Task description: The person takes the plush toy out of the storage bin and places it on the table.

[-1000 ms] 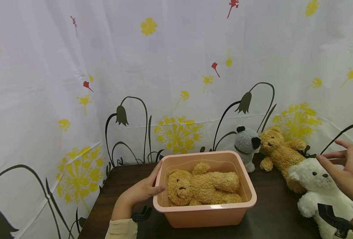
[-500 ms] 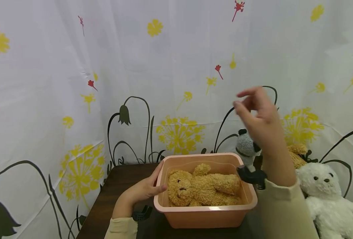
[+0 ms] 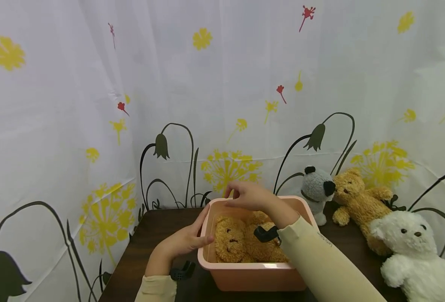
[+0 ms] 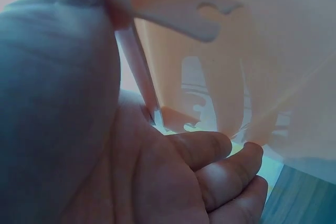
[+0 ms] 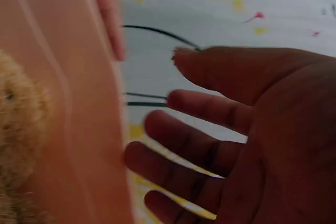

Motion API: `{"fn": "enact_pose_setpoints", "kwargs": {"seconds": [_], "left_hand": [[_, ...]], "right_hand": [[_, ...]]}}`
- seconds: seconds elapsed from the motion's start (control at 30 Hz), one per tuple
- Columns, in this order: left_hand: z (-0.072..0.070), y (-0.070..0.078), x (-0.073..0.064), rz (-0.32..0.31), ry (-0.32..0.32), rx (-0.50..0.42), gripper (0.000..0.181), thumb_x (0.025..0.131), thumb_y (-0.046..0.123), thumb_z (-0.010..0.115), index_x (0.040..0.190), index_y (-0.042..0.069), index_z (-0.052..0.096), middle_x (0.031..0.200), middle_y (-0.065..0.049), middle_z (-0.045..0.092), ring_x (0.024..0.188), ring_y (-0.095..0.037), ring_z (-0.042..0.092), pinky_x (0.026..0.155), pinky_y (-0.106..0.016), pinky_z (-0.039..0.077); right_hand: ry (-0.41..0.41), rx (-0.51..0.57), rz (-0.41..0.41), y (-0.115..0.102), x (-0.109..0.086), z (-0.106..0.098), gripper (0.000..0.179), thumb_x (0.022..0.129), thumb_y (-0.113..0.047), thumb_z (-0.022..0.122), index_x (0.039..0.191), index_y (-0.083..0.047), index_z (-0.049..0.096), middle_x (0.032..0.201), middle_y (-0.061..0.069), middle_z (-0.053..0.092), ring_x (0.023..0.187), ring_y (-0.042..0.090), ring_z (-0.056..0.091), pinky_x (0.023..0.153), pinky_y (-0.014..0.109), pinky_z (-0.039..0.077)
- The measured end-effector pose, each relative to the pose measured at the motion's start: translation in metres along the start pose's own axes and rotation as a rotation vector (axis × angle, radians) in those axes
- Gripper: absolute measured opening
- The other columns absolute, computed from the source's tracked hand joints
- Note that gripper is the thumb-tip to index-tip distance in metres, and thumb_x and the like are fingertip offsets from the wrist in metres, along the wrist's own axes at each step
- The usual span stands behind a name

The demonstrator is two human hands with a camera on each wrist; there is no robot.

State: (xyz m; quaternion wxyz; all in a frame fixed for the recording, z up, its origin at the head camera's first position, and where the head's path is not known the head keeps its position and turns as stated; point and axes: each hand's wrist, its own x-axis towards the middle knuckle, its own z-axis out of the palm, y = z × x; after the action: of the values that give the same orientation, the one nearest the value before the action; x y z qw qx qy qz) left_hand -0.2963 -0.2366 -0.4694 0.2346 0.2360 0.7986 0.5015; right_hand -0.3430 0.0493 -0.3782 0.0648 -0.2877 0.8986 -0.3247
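Observation:
A peach-pink plastic tub (image 3: 258,280) stands on the dark table with a golden-brown teddy bear (image 3: 231,242) lying on its back inside. My left hand (image 3: 180,242) grips the tub's left rim, thumb over the edge. In the left wrist view its fingers (image 4: 231,177) curl against the outer wall. Above the back rim hovers my right hand (image 3: 250,196), its fingers loosely bent and nothing in them. The right wrist view has these fingers (image 5: 173,169) spread beside the tub's edge (image 5: 118,108); whether they touch it I cannot tell. My right forearm hides the bear's lower body.
Right of the tub, a grey toy dog (image 3: 316,186) sits by the curtain (image 3: 222,84). Another golden-brown teddy bear (image 3: 366,205) leans beside it. Nearer on the right is a white teddy bear (image 3: 420,260). Dark wooden table (image 3: 141,235) shows left of the tub.
My right hand has swung from over the white teddy bear, up and left, then down to the tub's back rim. The left hand keeps its grip; the tub stays in place.

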Motion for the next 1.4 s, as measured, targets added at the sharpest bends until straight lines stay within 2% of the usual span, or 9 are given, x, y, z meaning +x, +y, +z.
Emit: {"fn": "enact_pose_setpoints", "kwargs": {"seconds": [0.3, 0.47, 0.57, 0.7, 0.83, 0.97, 1.13, 1.33, 1.4], "left_hand": [[-0.002, -0.001, 0.003, -0.024, 0.029, 0.001, 0.116, 0.099, 0.065, 0.073, 0.173, 0.046, -0.013, 0.175, -0.031, 0.027, 0.130, -0.045, 0.070, 0.100, -0.051, 0.063], [0.001, -0.005, 0.001, -0.024, 0.032, 0.001, 0.116, 0.098, 0.065, 0.074, 0.174, 0.045, -0.011, 0.176, -0.030, 0.026, 0.130, -0.044, 0.069, 0.099, -0.051, 0.063], [0.001, -0.006, 0.001, -0.020, 0.041, 0.019, 0.116, 0.099, 0.064, 0.074, 0.174, 0.043, -0.012, 0.176, -0.030, 0.025, 0.131, -0.044, 0.069, 0.100, -0.051, 0.063], [-0.001, -0.007, 0.000, -0.005, 0.053, 0.041, 0.117, 0.100, 0.062, 0.074, 0.175, 0.039, -0.012, 0.174, -0.033, 0.028, 0.128, -0.042, 0.071, 0.099, -0.051, 0.063], [-0.001, -0.007, 0.002, 0.009, 0.047, 0.042, 0.118, 0.100, 0.061, 0.074, 0.175, 0.037, -0.013, 0.174, -0.033, 0.029, 0.126, -0.039, 0.072, 0.099, -0.050, 0.063], [-0.001, -0.007, 0.005, 0.016, 0.036, 0.033, 0.118, 0.100, 0.060, 0.074, 0.175, 0.036, -0.015, 0.175, -0.032, 0.026, 0.129, -0.038, 0.070, 0.101, -0.049, 0.063], [0.000, -0.006, 0.005, 0.034, 0.024, 0.006, 0.117, 0.101, 0.057, 0.074, 0.175, 0.036, -0.016, 0.177, -0.033, 0.020, 0.133, -0.041, 0.067, 0.100, -0.050, 0.063], [0.001, -0.003, 0.002, 0.028, 0.037, 0.029, 0.115, 0.102, 0.057, 0.073, 0.175, 0.040, -0.013, 0.177, -0.031, 0.021, 0.138, -0.041, 0.064, 0.101, -0.049, 0.063], [0.001, -0.004, 0.000, 0.024, 0.050, 0.051, 0.113, 0.102, 0.056, 0.073, 0.175, 0.040, -0.013, 0.178, -0.030, 0.021, 0.142, -0.041, 0.060, 0.102, -0.049, 0.061]], "right_hand": [[-0.161, -0.223, 0.136, 0.006, 0.005, 0.026, 0.056, 0.094, -0.029, 0.089, 0.143, -0.012, 0.068, 0.129, 0.012, 0.074, 0.111, 0.027, 0.069, 0.099, 0.050, 0.057], [-0.414, -0.363, 0.193, 0.008, 0.004, 0.047, 0.088, 0.085, -0.040, 0.097, 0.160, -0.019, 0.054, 0.152, 0.002, 0.065, 0.136, 0.021, 0.063, 0.113, 0.042, 0.053], [-0.531, -0.357, 0.223, 0.012, 0.006, 0.054, 0.104, 0.082, -0.042, 0.098, 0.168, -0.023, 0.042, 0.161, 0.001, 0.056, 0.146, 0.020, 0.055, 0.119, 0.041, 0.049], [-0.563, -0.282, 0.271, 0.014, 0.008, 0.056, 0.115, 0.079, -0.039, 0.101, 0.171, -0.028, 0.032, 0.169, 0.002, 0.045, 0.153, 0.022, 0.045, 0.122, 0.042, 0.046], [-0.626, -0.273, 0.266, 0.015, 0.007, 0.054, 0.072, 0.081, -0.036, 0.100, 0.142, -0.018, 0.066, 0.139, -0.001, 0.068, 0.123, 0.019, 0.066, 0.100, 0.038, 0.058], [-0.711, -0.239, 0.265, 0.017, 0.007, 0.052, 0.032, 0.086, -0.031, 0.097, 0.106, -0.024, 0.073, 0.103, -0.005, 0.070, 0.087, 0.016, 0.065, 0.076, 0.034, 0.056], [-0.733, -0.172, 0.297, 0.018, 0.009, 0.051, 0.049, 0.086, -0.023, 0.097, 0.127, -0.024, 0.069, 0.120, -0.007, 0.066, 0.099, 0.012, 0.063, 0.085, 0.033, 0.057], [-0.821, -0.267, 0.228, 0.017, 0.012, 0.053, 0.033, 0.083, -0.020, 0.099, 0.109, -0.025, 0.079, 0.107, -0.011, 0.074, 0.094, 0.006, 0.064, 0.085, 0.027, 0.057], [-0.828, -0.314, 0.208, 0.016, 0.013, 0.055, 0.042, 0.083, -0.021, 0.098, 0.119, -0.030, 0.079, 0.116, -0.016, 0.075, 0.102, 0.003, 0.064, 0.089, 0.025, 0.056]]}}
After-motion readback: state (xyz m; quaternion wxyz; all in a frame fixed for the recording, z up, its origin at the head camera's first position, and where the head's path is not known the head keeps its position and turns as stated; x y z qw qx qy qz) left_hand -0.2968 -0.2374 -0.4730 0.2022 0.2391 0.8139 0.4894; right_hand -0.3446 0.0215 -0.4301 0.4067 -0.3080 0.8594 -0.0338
